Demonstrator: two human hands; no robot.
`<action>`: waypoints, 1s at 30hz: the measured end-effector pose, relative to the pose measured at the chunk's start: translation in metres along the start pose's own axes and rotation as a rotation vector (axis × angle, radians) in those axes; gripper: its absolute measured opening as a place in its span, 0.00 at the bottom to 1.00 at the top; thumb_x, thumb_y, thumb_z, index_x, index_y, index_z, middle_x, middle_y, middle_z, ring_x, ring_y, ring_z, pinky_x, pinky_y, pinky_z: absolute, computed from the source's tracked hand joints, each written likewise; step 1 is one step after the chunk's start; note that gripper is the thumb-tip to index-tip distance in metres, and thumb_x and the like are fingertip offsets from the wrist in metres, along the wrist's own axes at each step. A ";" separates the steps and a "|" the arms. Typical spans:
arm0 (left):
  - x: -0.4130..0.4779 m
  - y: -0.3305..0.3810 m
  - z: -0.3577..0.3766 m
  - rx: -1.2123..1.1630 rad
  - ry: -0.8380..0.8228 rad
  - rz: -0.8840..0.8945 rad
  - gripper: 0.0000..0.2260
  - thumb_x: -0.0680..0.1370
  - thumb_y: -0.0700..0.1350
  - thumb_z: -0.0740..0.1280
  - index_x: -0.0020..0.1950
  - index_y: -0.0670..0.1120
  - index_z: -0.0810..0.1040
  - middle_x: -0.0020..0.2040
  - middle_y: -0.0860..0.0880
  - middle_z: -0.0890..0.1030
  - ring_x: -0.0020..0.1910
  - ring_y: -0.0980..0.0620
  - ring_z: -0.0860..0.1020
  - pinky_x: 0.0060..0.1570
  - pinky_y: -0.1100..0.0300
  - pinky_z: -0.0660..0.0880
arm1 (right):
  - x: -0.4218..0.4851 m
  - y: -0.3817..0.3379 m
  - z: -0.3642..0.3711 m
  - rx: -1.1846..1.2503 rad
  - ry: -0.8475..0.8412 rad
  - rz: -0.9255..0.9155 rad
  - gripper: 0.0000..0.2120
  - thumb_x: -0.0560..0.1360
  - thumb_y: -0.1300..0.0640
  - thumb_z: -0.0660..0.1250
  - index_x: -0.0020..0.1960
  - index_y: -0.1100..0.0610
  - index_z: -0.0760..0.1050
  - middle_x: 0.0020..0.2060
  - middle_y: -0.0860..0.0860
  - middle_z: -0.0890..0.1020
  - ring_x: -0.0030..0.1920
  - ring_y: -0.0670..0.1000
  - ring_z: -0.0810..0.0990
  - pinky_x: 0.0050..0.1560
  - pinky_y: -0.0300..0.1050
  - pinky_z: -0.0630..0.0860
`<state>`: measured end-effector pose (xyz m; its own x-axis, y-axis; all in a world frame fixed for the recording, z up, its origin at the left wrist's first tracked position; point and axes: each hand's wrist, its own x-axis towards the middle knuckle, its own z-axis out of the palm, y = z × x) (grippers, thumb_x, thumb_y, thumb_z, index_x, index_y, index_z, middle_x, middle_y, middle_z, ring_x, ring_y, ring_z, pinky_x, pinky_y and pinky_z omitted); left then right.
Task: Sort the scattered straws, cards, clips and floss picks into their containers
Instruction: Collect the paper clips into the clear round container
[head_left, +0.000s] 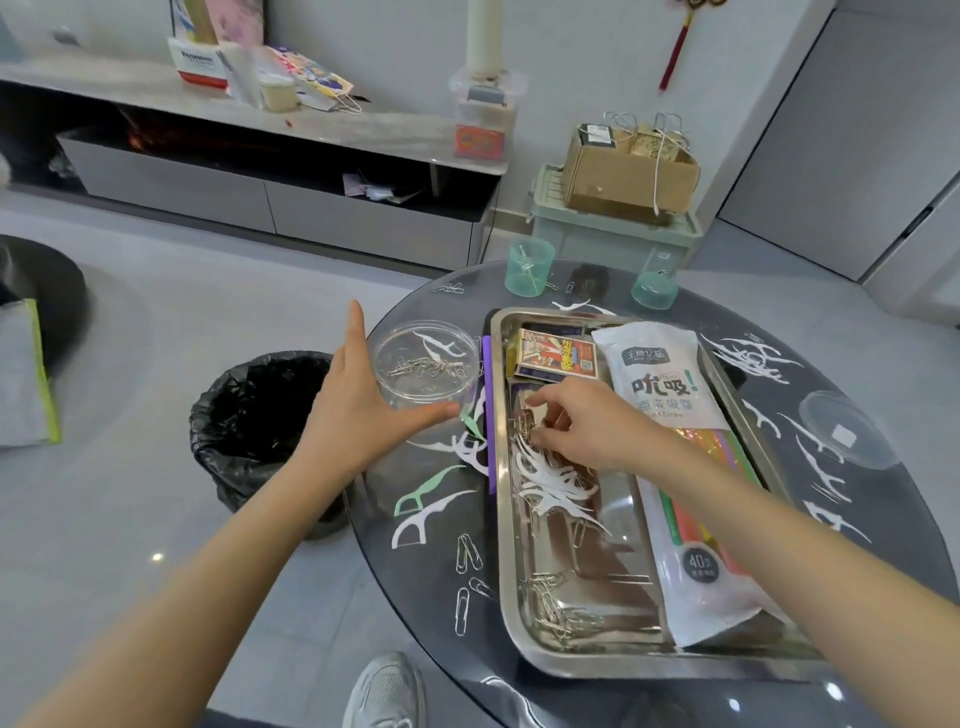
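Fingers (550, 397) of right hand (597, 426) pinch clips (522, 422); one tray (497, 519), two dishes (377, 364).

Far beyond the left fingers (356, 322) a low grey cabinet (270, 208) stands along the pale wall (405, 47); its stone-like top carries boxes and papers. Below these fingers, beside the round dark glass desk (415, 587), a bin (249, 415) with a black bag stands on the glossy grey floor (208, 291), which shows one small spot of light. Beyond the right fingers (540, 400) a cardboard box (628, 176) sits on a pale green crate (613, 239). A red tassel (675, 52) hangs on the wall above it, and grey door panels (831, 130) are further right.
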<state>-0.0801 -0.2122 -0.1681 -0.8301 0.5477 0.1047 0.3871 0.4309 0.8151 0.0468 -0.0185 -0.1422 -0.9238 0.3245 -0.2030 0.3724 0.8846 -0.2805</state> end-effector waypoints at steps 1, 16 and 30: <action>0.001 0.000 0.001 -0.001 -0.007 0.018 0.64 0.54 0.68 0.74 0.77 0.54 0.37 0.75 0.45 0.61 0.72 0.48 0.63 0.66 0.54 0.63 | 0.003 -0.002 0.001 -0.011 -0.016 -0.015 0.23 0.76 0.51 0.67 0.70 0.53 0.69 0.57 0.53 0.76 0.59 0.54 0.74 0.60 0.47 0.71; 0.009 0.007 0.012 -0.108 0.080 0.139 0.59 0.60 0.60 0.77 0.78 0.55 0.40 0.69 0.49 0.67 0.66 0.54 0.68 0.63 0.57 0.67 | 0.005 -0.009 -0.002 0.031 -0.012 -0.103 0.05 0.72 0.62 0.69 0.42 0.53 0.75 0.40 0.46 0.78 0.43 0.47 0.76 0.45 0.38 0.73; -0.035 0.027 -0.009 -0.165 0.002 0.162 0.61 0.54 0.62 0.77 0.78 0.58 0.42 0.65 0.56 0.69 0.61 0.60 0.70 0.52 0.74 0.63 | 0.004 -0.024 0.007 -0.129 0.068 0.022 0.10 0.74 0.56 0.69 0.53 0.60 0.78 0.50 0.55 0.80 0.50 0.55 0.78 0.49 0.48 0.76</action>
<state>-0.0441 -0.2261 -0.1443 -0.7633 0.5987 0.2427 0.4444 0.2139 0.8699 0.0346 -0.0402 -0.1428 -0.9211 0.3621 -0.1426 0.3820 0.9114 -0.1528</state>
